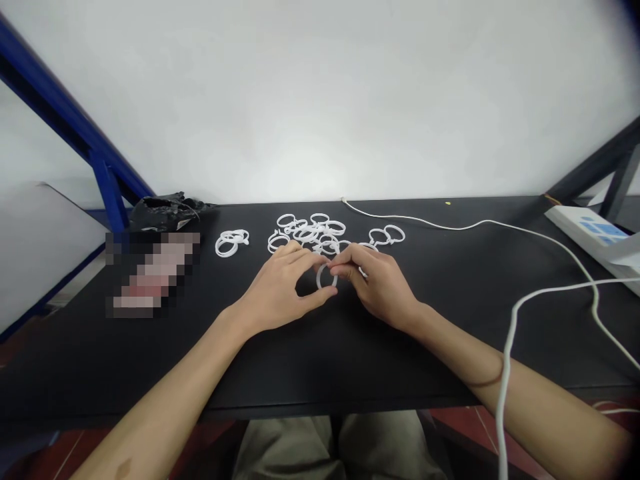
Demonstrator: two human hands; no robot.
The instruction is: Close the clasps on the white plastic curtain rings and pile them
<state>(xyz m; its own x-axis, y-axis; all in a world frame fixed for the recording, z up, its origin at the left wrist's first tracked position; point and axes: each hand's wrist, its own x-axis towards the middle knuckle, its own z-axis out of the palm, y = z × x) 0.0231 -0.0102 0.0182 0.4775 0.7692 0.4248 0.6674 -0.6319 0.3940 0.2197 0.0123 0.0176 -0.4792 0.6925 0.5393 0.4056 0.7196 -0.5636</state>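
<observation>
Pinching one white ring between them, the left hand and right hand have fingertips clamped on its rim, just in front of the ring pile. Working this ring seems underway; it calls for a steady two-handed grip.

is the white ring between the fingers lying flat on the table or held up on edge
Held up on edge. The white ring faces the camera as a near-full circle, pinched between the left hand and right hand above the black table.
</observation>
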